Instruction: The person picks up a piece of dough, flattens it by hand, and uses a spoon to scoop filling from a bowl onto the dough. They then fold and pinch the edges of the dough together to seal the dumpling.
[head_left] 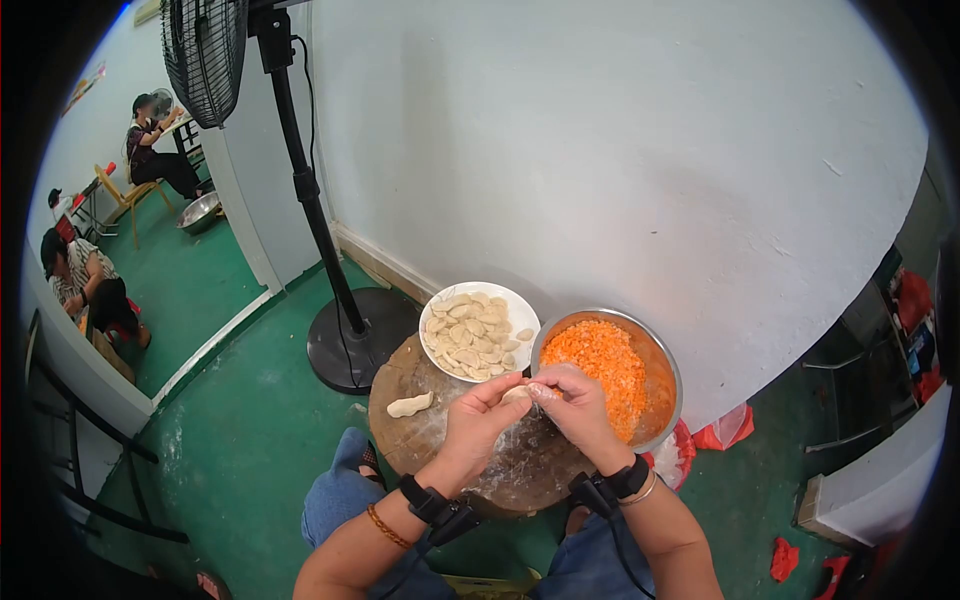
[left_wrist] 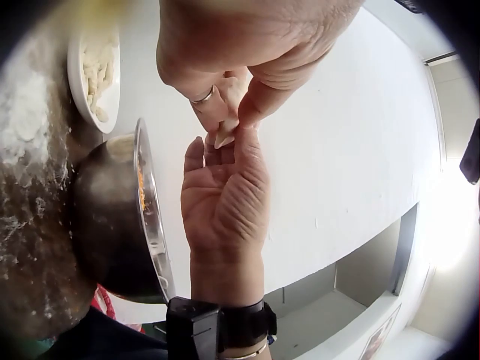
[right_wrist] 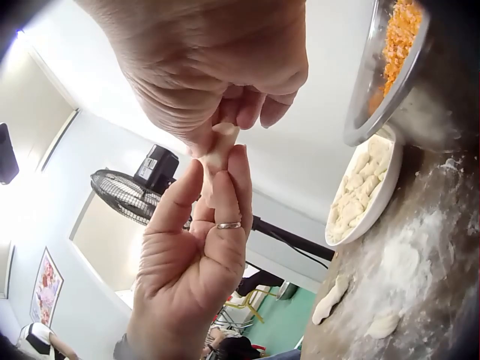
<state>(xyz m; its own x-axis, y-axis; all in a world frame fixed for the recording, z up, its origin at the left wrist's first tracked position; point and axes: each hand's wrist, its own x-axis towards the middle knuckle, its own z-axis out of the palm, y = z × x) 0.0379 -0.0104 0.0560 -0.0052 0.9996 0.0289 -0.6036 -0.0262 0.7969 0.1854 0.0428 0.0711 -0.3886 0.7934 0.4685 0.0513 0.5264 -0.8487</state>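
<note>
Above the round floured wooden board (head_left: 400, 445), my two hands meet at one dumpling (right_wrist: 217, 154) of pale dough. My left hand (head_left: 476, 426) pinches it from one side between thumb and fingers; a ring shows on one finger. From the other side my right hand (head_left: 582, 412) pinches the dough edge with thumb and fingertips, partly hiding it. A strip of dough (head_left: 410, 404) lies on the board at left, and the right wrist view also shows a small dough piece (right_wrist: 382, 325) there. Beyond the hands stands a white plate (head_left: 524, 312) of finished dumplings (head_left: 470, 332).
A metal bowl (head_left: 674, 375) of orange chopped filling (head_left: 600, 365) stands at the board's right. Behind the board are the black fan base (head_left: 345, 368) and a white wall (head_left: 600, 150). Red plastic bags (head_left: 725, 428) lie on the green floor. Other people sit at far left.
</note>
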